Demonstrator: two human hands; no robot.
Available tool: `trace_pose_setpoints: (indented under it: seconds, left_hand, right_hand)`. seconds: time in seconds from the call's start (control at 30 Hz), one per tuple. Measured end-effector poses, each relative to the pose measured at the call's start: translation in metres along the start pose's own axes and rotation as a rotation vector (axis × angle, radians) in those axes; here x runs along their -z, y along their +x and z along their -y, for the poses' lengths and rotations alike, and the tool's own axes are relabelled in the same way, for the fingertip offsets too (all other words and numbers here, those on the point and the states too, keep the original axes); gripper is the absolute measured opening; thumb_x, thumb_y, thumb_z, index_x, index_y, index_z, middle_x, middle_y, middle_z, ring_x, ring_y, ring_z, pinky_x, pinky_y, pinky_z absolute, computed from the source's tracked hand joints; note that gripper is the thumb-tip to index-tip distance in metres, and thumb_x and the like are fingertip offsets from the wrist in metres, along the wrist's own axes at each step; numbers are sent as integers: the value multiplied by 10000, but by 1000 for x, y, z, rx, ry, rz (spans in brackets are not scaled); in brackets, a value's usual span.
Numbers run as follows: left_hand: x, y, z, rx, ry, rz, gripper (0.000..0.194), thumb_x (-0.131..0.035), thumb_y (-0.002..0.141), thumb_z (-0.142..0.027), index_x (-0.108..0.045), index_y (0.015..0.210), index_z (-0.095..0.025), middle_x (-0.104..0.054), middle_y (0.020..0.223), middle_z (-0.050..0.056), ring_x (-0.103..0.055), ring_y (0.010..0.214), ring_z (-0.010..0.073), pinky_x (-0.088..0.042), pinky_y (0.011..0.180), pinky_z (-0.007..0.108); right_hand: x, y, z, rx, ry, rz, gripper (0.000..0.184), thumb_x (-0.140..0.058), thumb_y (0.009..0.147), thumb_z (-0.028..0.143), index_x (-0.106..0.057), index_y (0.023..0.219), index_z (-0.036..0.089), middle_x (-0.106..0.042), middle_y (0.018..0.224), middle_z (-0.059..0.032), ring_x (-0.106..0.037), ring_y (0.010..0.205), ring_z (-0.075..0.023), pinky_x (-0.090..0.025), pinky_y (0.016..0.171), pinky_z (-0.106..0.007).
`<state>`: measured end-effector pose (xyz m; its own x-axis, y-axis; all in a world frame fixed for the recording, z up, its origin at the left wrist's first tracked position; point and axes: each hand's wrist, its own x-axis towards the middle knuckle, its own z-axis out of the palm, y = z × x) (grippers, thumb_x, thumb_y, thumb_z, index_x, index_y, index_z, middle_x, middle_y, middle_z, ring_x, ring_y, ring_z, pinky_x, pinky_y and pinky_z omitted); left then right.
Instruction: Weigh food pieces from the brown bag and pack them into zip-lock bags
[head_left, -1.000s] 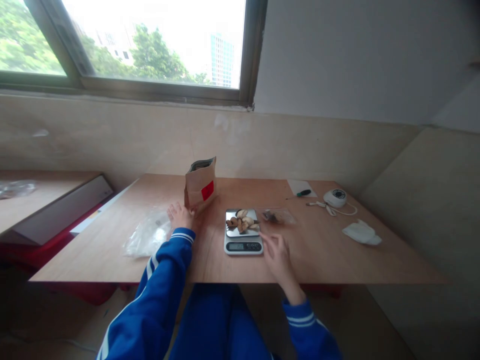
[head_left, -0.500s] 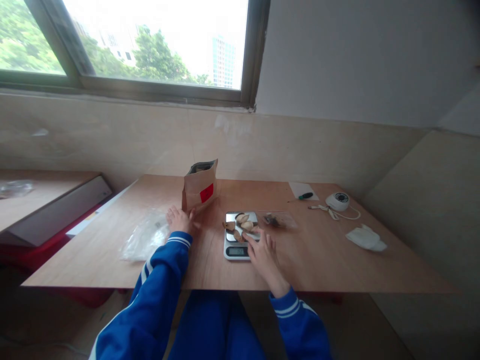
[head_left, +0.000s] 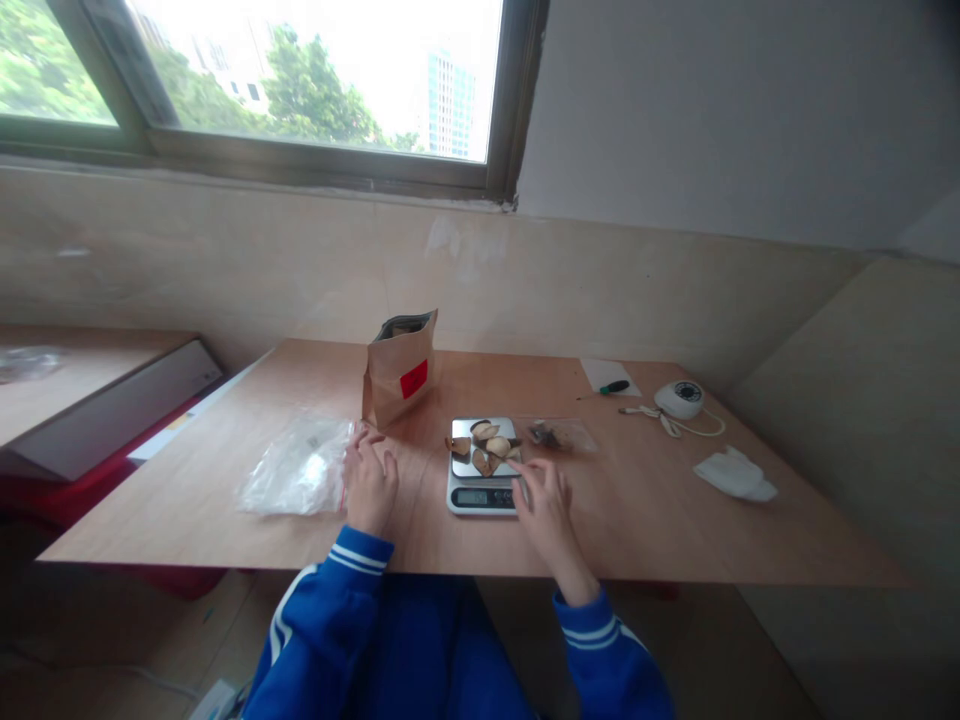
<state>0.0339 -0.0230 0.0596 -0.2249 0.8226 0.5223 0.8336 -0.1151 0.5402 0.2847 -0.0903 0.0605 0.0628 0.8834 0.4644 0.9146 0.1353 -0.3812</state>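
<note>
A digital kitchen scale (head_left: 495, 508) lies before me with its display lit; I cannot read the figure. On its metal plate are several brown and cream dried slices (head_left: 486, 462), one poking past the left edge. My right hand (head_left: 550, 505) is at the scale's right side, index finger stretched toward the slices and fingers apart; whether the fingertip touches one, I cannot tell. My left hand (head_left: 373, 488) rests with fingers spread beside the clear plastic bags (head_left: 294, 468), holding nothing. Behind it stands an open brown paper pouch (head_left: 388, 378) with a red label.
Right of the scale lies a small clear bag (head_left: 559, 436) with dark pieces inside. Farther right are a screwdriver (head_left: 613, 387) on white paper, a white dome camera (head_left: 679, 399) with its cable, and a crumpled white tissue (head_left: 735, 475). A wall and window stand behind the table.
My left hand has drawn back from the pouch's base toward me. My right hand has slid slightly right off the slices, and the slices on the plate sit a little differently.
</note>
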Motion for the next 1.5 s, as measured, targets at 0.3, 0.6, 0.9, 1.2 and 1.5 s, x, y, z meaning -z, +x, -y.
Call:
trace_pose_setpoints:
  seconds: [0.3, 0.6, 0.9, 1.2, 1.5]
  left_hand:
    - [38, -2, 55, 96, 356, 284, 385, -373, 878, -276, -645, 1106, -127, -626, 1098, 155, -591, 930, 315, -482, 759, 428]
    - [35, 11, 80, 186, 93, 342, 335, -432, 756, -309, -684, 882, -129, -662, 831, 108, -631, 742, 230, -493, 714, 335]
    - [86, -25, -9, 283, -265, 92, 320, -571, 734, -431, -690, 915, -195, -631, 678, 5, -577, 583, 162, -485, 586, 289]
    - [88, -49, -61, -196, -481, 184, 195, -561, 861, -300, -658, 1016, -229, -645, 865, 30, -614, 797, 159, -516, 723, 280]
    - [77, -53, -50, -368, -393, 188, 436, -549, 880, -259, -499, 1311, -307, -498, 1341, 89, -550, 1159, 230, -501, 930, 389]
  right_hand:
    - [20, -33, -35, -119, 143, -179, 287, -428, 923, 304, -685, 1018, 218, -544, 959, -92, -537, 948, -251, -410, 878, -443]
    - [31, -40, -19, -170, 331, -86, 267, -448, 916, 315, -692, 987, 235, -574, 957, -86, -538, 956, -247, -426, 876, -427]
    - [23, -22, 62, -144, 816, 127, 283, -418, 942, 354, -650, 1021, 212, -623, 1032, -78, -581, 994, -205, -476, 845, -328]
    - [6, 0, 134, -231, 1301, 247, 313, -458, 922, 465, -571, 1013, 187, -670, 964, -62, -647, 888, -182, -508, 771, -281]
    - [16, -1, 112, -284, 1255, 263, 335, -545, 871, 471, -668, 936, 166, -713, 832, -55, -656, 714, -174, -521, 706, -291]
